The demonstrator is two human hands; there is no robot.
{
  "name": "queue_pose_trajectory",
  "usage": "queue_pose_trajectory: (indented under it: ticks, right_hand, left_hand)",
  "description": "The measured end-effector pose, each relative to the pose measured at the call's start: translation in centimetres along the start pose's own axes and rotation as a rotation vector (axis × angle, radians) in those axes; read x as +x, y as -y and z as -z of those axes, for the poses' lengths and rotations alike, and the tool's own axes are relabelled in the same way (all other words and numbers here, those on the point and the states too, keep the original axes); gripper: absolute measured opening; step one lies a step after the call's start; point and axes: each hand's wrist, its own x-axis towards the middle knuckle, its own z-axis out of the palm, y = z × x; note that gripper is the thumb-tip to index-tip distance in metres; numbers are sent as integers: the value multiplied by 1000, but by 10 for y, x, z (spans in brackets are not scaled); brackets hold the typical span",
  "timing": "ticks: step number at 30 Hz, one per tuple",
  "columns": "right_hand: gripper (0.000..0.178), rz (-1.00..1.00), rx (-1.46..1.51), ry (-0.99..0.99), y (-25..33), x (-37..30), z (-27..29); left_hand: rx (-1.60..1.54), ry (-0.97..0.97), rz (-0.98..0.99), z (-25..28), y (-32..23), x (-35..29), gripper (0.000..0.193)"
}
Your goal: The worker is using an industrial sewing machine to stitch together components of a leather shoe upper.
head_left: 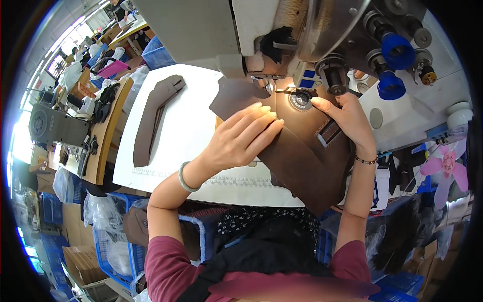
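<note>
Brown fabric panels [312,168] lie under the head of an industrial sewing machine [297,70], hanging over the table's near edge. A dark round badge [301,100] rests on them in the lamp's light, close to the needle area. My left hand [246,133] presses flat on the panel's left part, fingers stretched out and side by side. Beside the badge, my right hand [349,118] rests on the fabric's right side, its thumb reaching toward the badge; its other fingers are partly hidden. A slot with pale stitched edges [329,132] shows below that thumb.
Folded brown pieces [157,118] lie on the white tabletop [198,116] at left. A printed ruler strip [236,180] follows its near edge. Thread tensioners with blue knobs [397,50] jut out at upper right, above a pink fan [448,163]. Blue baskets [118,256] stand below.
</note>
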Motion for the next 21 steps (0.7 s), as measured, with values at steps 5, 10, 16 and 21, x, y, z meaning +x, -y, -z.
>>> queue_pose_trajectory:
  ticks: [5,10,16,21]
  right_hand:
    - [34,39,59,-27,-5,1,-2]
    - [28,99,64,-94,-4,-2,-8]
    - [16,120,199,-68,4,-5,-10]
    - [15,46,223,-116,4,0,-11]
  left_hand:
    - [48,-54,-60,0,0,5,26]
    - [42,-48,-83,1,0,6,25]
    - [39,-43,-68,0,2,5,26]
    - [14,-41,-15,-3,8,7,28]
